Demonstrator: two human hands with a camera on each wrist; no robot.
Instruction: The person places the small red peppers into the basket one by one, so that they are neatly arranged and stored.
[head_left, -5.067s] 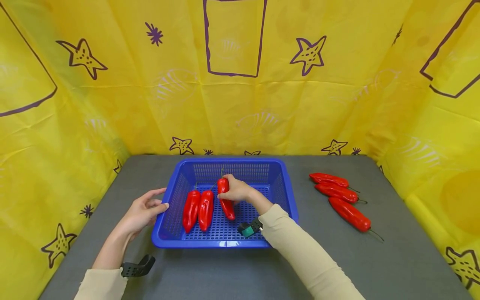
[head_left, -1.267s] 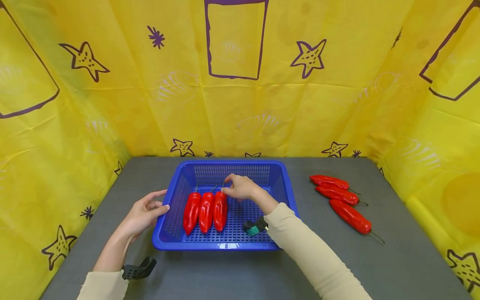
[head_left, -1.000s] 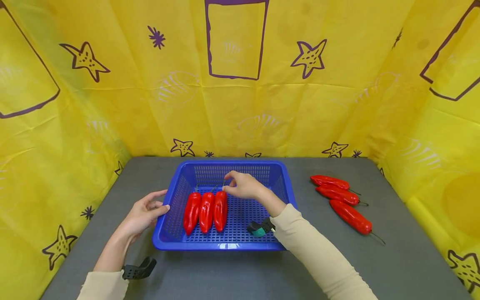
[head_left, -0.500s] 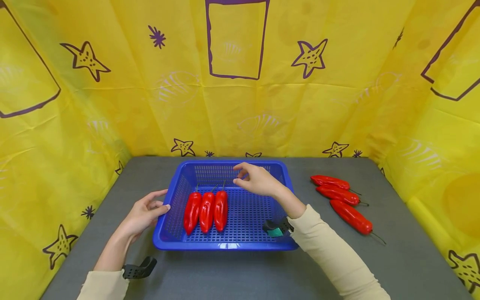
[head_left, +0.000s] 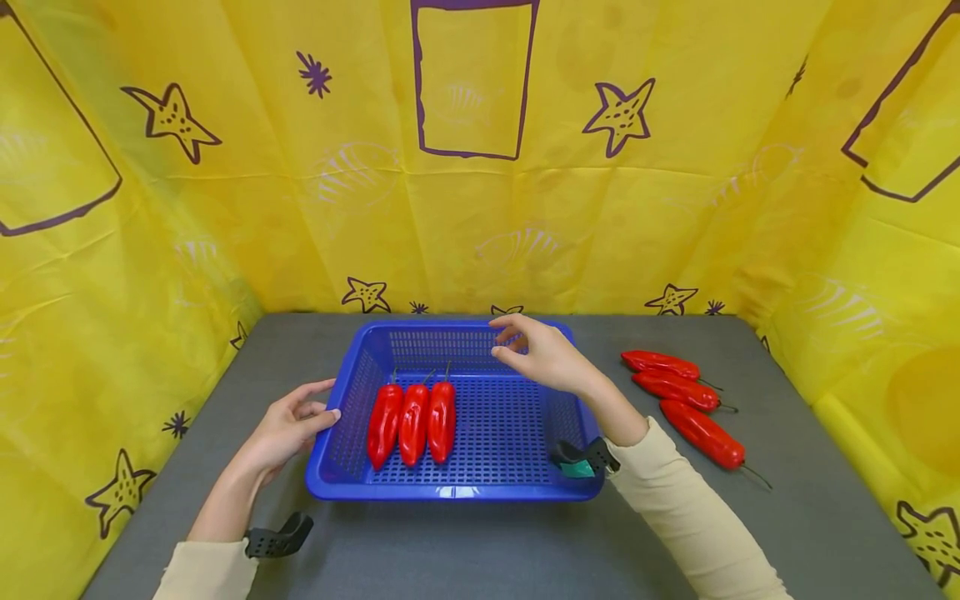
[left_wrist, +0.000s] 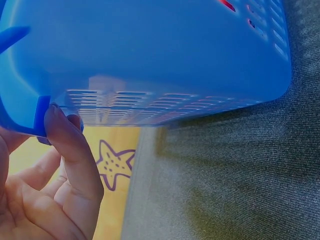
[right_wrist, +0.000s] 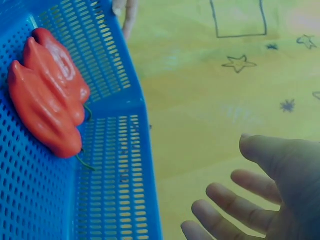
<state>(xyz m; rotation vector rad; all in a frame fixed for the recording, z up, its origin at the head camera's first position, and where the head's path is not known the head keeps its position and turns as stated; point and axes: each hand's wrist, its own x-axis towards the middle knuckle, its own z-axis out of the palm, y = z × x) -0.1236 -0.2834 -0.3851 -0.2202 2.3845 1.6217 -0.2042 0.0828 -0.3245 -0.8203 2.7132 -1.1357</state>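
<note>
My left hand (head_left: 283, 429) grips the left rim of a blue plastic basket (head_left: 450, 492), its thumb over the rim. The left wrist view shows fingers (left_wrist: 75, 150) curled at that rim. Three red peppers lie side by side in the left half of the basket: a left one (head_left: 385, 425), a middle one (head_left: 413, 423) and a right one (head_left: 441, 422), stems pointing away. Over the basket's far right part hovers my right hand (head_left: 543, 354), holding nothing. Its fingers are spread apart in the right wrist view, beside the basket wall (right_wrist: 120, 175).
Right of the basket, three more red peppers lie on the grey table (head_left: 480, 550): a far one (head_left: 660, 363), a middle one (head_left: 675, 388) and a near one (head_left: 703, 433). A yellow cloth (head_left: 480, 208) with starfish drawings encloses the table's back and sides.
The third pepper, earlier in my right hand, now lies beside the other two. My right hand has let go of its stem, risen and moved right. The left hand stays on the rim.
</note>
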